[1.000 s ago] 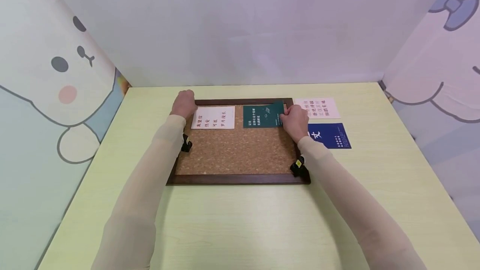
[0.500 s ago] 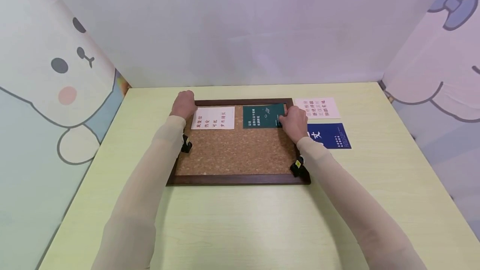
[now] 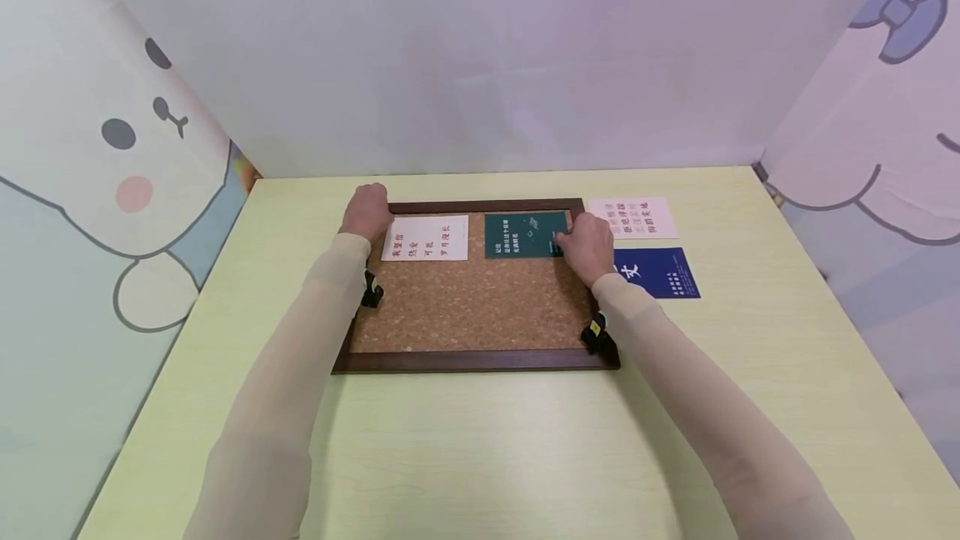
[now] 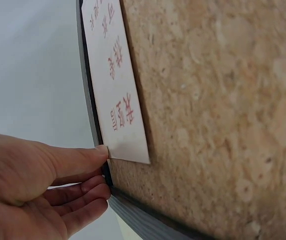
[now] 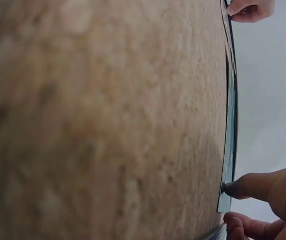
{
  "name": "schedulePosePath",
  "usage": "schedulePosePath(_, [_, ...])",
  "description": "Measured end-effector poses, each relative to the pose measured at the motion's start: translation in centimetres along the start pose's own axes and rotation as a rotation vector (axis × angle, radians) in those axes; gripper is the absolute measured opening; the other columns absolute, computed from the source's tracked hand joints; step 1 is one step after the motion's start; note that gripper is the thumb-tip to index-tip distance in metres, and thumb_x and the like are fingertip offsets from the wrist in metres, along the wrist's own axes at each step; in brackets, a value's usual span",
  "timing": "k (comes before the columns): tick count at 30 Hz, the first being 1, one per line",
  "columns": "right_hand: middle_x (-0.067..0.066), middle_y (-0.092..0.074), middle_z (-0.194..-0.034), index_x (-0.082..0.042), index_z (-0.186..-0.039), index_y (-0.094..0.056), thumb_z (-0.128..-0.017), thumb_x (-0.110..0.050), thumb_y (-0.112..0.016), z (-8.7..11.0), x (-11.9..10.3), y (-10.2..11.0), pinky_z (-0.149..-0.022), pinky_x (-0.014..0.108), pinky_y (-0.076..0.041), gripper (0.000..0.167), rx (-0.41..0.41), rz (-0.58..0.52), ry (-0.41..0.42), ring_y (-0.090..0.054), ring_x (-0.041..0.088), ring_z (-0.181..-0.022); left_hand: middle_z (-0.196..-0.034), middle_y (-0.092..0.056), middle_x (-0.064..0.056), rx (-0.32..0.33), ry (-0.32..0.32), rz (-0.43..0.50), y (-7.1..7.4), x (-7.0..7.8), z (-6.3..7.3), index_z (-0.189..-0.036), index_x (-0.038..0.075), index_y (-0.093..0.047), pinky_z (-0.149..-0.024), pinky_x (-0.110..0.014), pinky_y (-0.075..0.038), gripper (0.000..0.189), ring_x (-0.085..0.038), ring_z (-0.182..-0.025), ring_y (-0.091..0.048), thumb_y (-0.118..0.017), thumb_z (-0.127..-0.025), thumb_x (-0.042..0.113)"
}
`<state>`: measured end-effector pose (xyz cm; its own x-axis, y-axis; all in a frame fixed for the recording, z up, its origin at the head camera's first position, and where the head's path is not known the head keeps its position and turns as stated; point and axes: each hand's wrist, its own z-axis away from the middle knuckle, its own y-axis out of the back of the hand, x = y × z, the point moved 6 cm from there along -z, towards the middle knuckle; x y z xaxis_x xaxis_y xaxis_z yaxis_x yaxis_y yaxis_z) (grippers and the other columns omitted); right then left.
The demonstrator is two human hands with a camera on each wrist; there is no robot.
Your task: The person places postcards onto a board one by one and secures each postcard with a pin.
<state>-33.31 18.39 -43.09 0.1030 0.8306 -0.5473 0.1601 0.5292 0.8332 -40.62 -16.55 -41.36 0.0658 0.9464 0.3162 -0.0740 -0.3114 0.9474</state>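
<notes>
A framed corkboard (image 3: 472,307) lies flat on the table. My left hand (image 3: 366,211) grips its far left corner. In the left wrist view the thumb touches the frame beside a white card (image 4: 125,80) with red writing, and the other fingers curl against the frame's outer side. A dark green card (image 3: 521,236) lies at the board's far right, apart from the white one. My right hand (image 3: 588,247) holds the green card's right end, with the thumb (image 5: 247,186) pressed on its face and the fingers curled at the edge, partly hidden.
Right of the board, a pale pink card (image 3: 645,217) and a blue card (image 3: 671,273) lie on the table (image 3: 465,448). The blue card is partly covered by the right wrist. A dark wooden frame (image 3: 476,361) borders the cork. White curtain walls stand behind and beside.
The green card's right end has come down and toward me, off the far frame bar, so the card now lies straight. My right hand moved slightly with it; the left hand stays put.
</notes>
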Motion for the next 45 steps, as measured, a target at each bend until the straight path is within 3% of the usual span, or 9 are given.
schedulePosePath(3, [0.009,-0.052,-0.061,-0.003,-0.063,-0.057,-0.09,-0.019,-0.068,-0.1,0.0,0.1,-0.069,0.038,-0.04,0.033,-0.003,0.048,0.008,-0.051,0.029,-0.071,-0.106,-0.063,-0.029,-0.003,0.003,0.001,-0.1,0.0,0.1,-0.111,-0.013,-0.06,-0.081,-0.048,-0.053,0.023,-0.04,-0.098,-0.064,-0.053,-0.09,-0.003])
schedulePosePath(9, [0.019,-0.057,-0.088,0.005,-0.082,-0.06,-0.09,-0.026,-0.069,-0.1,0.1,0.0,-0.09,0.046,-0.037,0.033,-0.052,0.124,-0.041,-0.047,0.034,-0.096,-0.11,-0.061,-0.029,-0.016,0.015,0.014,-0.2,-0.3,0.1,-0.114,-0.013,-0.057,-0.082,-0.047,-0.052,0.026,-0.039,-0.101,-0.062,-0.053,-0.091,-0.002])
schedulePosePath(13, [0.019,-0.055,-0.092,0.005,-0.083,-0.058,-0.091,-0.028,-0.068,-0.3,0.3,-0.1,-0.09,0.044,-0.035,0.035,-0.083,0.127,-0.071,-0.044,0.033,-0.098,-0.105,-0.061,-0.028,-0.018,0.001,0.024,-0.2,-0.4,0.1,-0.109,-0.013,-0.058,-0.077,-0.046,-0.051,0.022,-0.037,-0.094,-0.061,-0.053,-0.091,-0.002])
schedulePosePath(21, [0.017,-0.055,-0.083,0.003,-0.072,-0.059,-0.089,-0.028,-0.07,-0.3,0.1,0.0,-0.087,0.044,-0.035,0.037,-0.097,0.118,-0.042,-0.044,0.033,-0.093,-0.087,-0.058,-0.02,-0.009,0.002,0.065,0.0,-0.9,0.4,-0.086,-0.004,-0.058,-0.059,-0.035,-0.039,0.008,-0.024,-0.067,-0.046,-0.051,-0.089,-0.002])
schedulePosePath(28, [0.017,-0.057,-0.08,0.001,-0.068,-0.06,-0.088,-0.028,-0.07,-0.4,-0.2,0.1,-0.084,0.043,-0.037,0.037,-0.1,0.126,-0.023,-0.046,0.033,-0.094,-0.062,-0.033,-0.002,-0.007,0.018,0.102,0.5,-1.9,0.9,-0.066,0.008,-0.042,-0.052,-0.031,-0.032,0.032,-0.016,-0.054,-0.032,-0.06,-0.091,0.005])
schedulePosePath(34, [0.018,-0.059,-0.083,0.0,-0.069,-0.06,-0.087,-0.029,-0.071,-0.4,-0.4,0.1,-0.085,0.045,-0.038,0.037,-0.104,0.14,-0.02,-0.047,0.034,-0.094,-0.068,-0.045,-0.007,-0.006,0.038,0.102,1.4,-3.6,1.9,-0.076,0.0,-0.054,-0.053,-0.031,-0.036,0.02,-0.018,-0.058,-0.041,-0.062,-0.093,0.008])
schedulePosePath(39, [0.019,-0.059,-0.086,0.001,-0.071,-0.061,-0.088,-0.03,-0.071,-0.4,-0.3,0.2,-0.085,0.045,-0.039,0.037,-0.107,0.149,-0.026,-0.047,0.034,-0.094,-0.06,-0.034,-0.002,-0.036,0.064,0.116,1.9,-4.9,2.8,-0.069,0.005,-0.046,-0.051,-0.03,-0.033,0.029,-0.016,-0.053,-0.035,-0.061,-0.094,0.009])
schedulePosePath(41, [0.019,-0.059,-0.085,0.001,-0.07,-0.061,-0.088,-0.03,-0.071,-0.5,-0.2,0.3,-0.084,0.045,-0.039,0.037,-0.107,0.15,-0.025,-0.047,0.034,-0.094,-0.061,-0.042,-0.006,-0.065,0.08,0.104,1.9,-5.5,3.2,-0.072,0.002,-0.051,-0.052,-0.031,-0.037,0.026,-0.018,-0.055,-0.041,-0.061,-0.095,0.011])
schedulePosePath(45, [0.018,-0.058,-0.082,0.001,-0.067,-0.061,-0.088,-0.029,-0.07,-0.5,0.0,0.6,-0.082,0.044,-0.038,0.038,-0.1,0.152,-0.012,-0.047,0.033,-0.091,-0.1,-0.065,-0.024,-0.133,0.108,0.058,1.7,-6.3,4.0,-0.102,-0.007,-0.064,-0.069,-0.043,-0.051,0.021,-0.031,-0.083,-0.061,-0.06,-0.095,0.012])
